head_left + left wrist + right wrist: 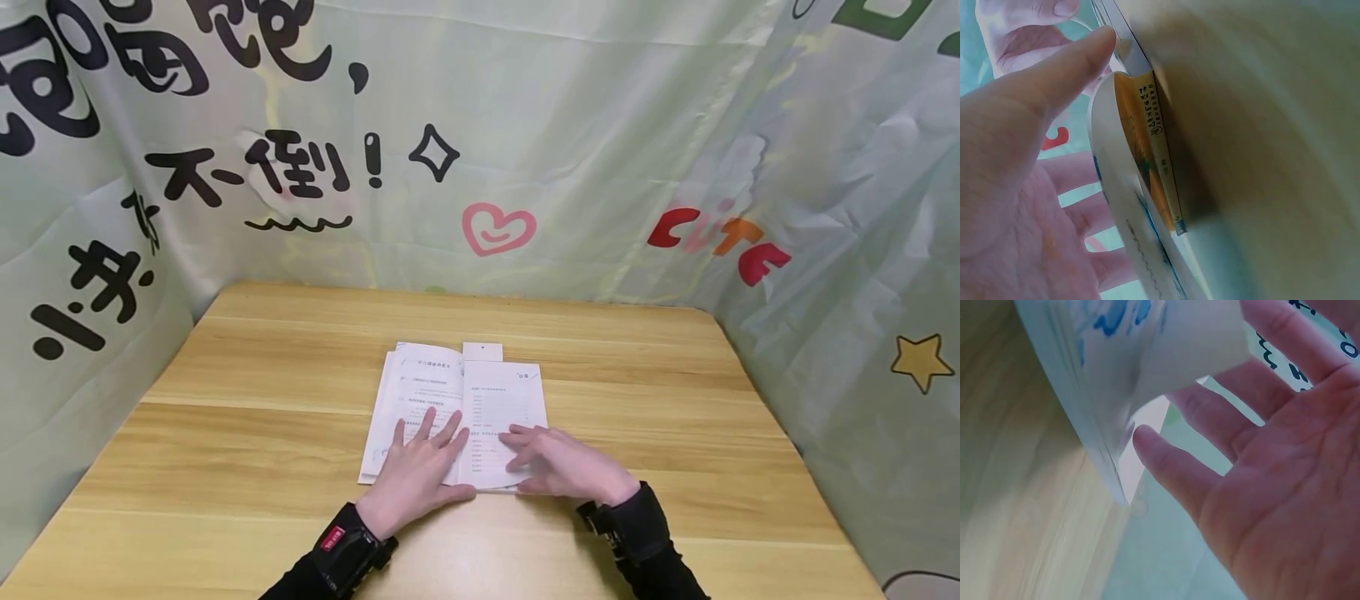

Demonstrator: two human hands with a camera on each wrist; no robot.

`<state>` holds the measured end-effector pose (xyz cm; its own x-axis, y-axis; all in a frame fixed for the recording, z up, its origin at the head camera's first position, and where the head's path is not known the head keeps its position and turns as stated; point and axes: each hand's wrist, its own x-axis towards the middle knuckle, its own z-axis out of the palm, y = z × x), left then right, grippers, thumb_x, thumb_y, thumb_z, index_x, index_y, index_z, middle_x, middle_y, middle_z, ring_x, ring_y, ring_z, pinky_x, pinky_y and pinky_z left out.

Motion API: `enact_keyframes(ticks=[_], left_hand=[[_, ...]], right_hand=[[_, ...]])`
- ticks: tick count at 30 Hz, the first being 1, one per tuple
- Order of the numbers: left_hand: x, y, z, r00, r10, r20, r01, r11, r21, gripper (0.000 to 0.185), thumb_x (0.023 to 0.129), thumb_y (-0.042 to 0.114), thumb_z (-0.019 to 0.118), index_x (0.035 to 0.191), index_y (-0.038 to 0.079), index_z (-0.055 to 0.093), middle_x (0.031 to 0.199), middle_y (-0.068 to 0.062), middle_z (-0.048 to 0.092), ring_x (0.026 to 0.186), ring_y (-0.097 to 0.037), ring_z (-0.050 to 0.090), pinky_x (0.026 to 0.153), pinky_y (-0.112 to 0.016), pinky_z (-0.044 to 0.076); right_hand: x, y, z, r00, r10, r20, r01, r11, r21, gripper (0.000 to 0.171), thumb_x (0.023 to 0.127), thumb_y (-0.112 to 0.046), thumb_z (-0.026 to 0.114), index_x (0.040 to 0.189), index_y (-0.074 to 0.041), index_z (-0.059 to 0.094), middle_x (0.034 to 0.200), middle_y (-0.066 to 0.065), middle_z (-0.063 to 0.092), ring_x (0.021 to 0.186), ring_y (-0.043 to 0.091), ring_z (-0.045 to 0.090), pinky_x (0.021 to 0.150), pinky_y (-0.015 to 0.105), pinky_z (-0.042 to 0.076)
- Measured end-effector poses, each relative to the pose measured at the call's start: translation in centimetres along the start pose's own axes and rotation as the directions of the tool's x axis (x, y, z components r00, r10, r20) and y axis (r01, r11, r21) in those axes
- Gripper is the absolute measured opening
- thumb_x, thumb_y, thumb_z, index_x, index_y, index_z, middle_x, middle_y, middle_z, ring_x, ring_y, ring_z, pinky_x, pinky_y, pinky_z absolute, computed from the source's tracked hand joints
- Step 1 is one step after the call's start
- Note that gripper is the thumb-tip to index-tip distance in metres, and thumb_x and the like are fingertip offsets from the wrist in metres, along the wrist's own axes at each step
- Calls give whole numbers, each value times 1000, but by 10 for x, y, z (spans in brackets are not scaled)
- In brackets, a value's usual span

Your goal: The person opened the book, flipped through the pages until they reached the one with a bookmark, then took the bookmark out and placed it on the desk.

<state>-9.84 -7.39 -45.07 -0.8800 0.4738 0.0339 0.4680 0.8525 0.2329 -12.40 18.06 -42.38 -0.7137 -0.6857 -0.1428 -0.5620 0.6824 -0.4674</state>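
Book on table, left fingers on left page, right fingers at right page, cloth behind.

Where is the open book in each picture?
Head view: the open book lies below the middle, partly covered by the left hand and the right hand.
Left wrist view: the book runs from the top, left of centre, down to the bottom middle.
Right wrist view: the book is at the top, left of centre.
Landmark in all three: the wooden table.
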Motion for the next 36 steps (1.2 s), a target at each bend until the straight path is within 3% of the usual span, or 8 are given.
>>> enact_keyframes(ticks=[11,21,26,31,36], left_hand=[[0,3,0,1000,-4,10,4,1000,10,72,82,63,71,137,18,63,158,-11,45,145,-48,38,109,-79,29],[1,3,0,1000,-2,8,2,1000,2,59,87,60,65,134,24,66,157,-13,45,144,-51,38,109,-81,28],[0,3,-1,1000,-5,15,5,1000,-9,53,90,57,64,132,25,68,157,-12,46,145,-51,37,110,-80,27],[0,6,-1,1000,-13,3,13,1000,-6,46,92,49,66,132,25,68,156,-12,48,144,-51,38,110,-81,26],[0,12,0,999,-24,-35,24,1000,5,45,90,43,69,131,25,68,153,-14,51,141,-53,41,107,-83,26]], right_hand=[[-5,2,-9,999,-33,-12,34,997,68,15,88,-9,74,102,-13,81,141,13,63,137,35,54,113,58,42],[-7,4,-13,986,-86,-145,92,995,38,13,87,-4,73,91,-14,80,126,8,73,125,32,64,113,57,44],[-6,4,-14,968,-118,-223,121,993,-4,14,86,-3,75,94,-13,80,116,2,76,116,25,68,108,49,50],[-3,4,-12,919,-204,-339,198,979,-52,15,84,-1,77,96,-10,80,107,1,76,105,19,70,96,38,58],[2,2,-9,822,-304,-482,287,951,-111,13,81,-1,79,89,-11,78,102,-1,73,102,15,65,91,31,57]])
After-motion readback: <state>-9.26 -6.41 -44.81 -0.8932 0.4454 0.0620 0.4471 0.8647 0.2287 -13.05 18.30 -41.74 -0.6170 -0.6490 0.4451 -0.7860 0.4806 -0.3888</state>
